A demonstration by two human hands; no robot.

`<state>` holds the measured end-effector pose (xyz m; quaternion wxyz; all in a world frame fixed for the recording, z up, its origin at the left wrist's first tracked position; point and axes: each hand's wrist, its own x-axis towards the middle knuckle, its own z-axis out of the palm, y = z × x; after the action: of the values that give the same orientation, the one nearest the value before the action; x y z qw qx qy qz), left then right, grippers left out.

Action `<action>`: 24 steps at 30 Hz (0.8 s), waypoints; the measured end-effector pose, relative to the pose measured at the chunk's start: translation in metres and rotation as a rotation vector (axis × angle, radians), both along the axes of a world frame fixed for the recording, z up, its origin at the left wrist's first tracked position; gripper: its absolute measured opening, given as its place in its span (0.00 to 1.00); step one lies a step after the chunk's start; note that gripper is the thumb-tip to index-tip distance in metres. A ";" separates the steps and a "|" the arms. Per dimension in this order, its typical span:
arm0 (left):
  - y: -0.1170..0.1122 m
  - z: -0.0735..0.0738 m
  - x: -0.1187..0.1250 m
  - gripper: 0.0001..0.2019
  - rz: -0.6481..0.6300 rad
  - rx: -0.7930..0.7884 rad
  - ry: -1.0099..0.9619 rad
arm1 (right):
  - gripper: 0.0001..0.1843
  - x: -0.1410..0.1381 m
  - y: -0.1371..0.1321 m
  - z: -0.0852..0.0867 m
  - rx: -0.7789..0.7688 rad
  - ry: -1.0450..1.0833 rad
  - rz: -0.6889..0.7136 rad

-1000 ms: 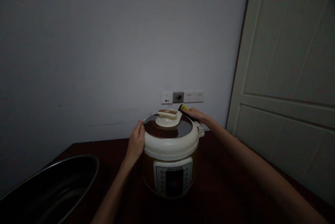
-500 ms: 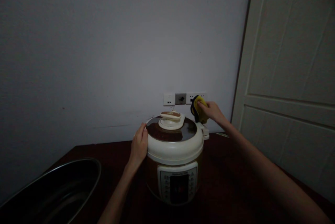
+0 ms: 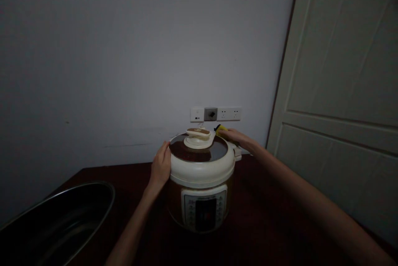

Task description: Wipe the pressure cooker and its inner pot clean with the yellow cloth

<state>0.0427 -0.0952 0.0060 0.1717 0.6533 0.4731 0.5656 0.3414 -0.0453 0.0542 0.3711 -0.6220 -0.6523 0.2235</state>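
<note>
A white and brown electric pressure cooker (image 3: pixel 202 172) stands on the table, its lid closed and its control panel facing me. Its lid has a dark glossy top with a white and brown handle (image 3: pixel 199 133). My left hand (image 3: pixel 161 164) lies against the left side of the lid, fingers stretched along it and fingertips near the rim. At the back right of the lid, my right hand (image 3: pixel 234 135) is closed on a yellow cloth with a dark edge (image 3: pixel 221 129). Much of the cloth is hidden behind the hand and lid.
A large dark metal basin (image 3: pixel 62 224) with a shiny rim is at the lower left. Wall sockets (image 3: pixel 228 113) sit on the wall behind the cooker. To the right is a pale panelled door (image 3: pixel 336 92). The dark red table (image 3: pixel 130 170) meets the wall at the back.
My right hand has brought the yellow cloth down and left, from above the hinge to the lid's back right edge. My left hand stays on the cooker's side. The view has shifted slightly.
</note>
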 end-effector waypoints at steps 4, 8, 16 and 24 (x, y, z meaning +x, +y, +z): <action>0.001 -0.001 0.000 0.26 0.014 0.015 0.016 | 0.23 -0.005 -0.010 0.007 0.017 -0.058 -0.045; 0.000 -0.001 0.000 0.26 0.011 0.018 0.018 | 0.26 -0.018 -0.045 -0.007 0.139 -0.092 -0.022; 0.000 -0.002 0.000 0.24 0.005 0.047 -0.002 | 0.32 -0.062 -0.139 -0.067 0.533 -0.025 -0.001; 0.003 -0.004 -0.002 0.25 0.002 0.051 -0.005 | 0.33 -0.032 -0.065 -0.032 0.474 -0.336 0.071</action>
<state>0.0405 -0.0917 0.0021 0.1556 0.6554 0.4587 0.5795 0.3093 -0.1102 0.0222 0.3849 -0.5229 -0.7600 -0.0283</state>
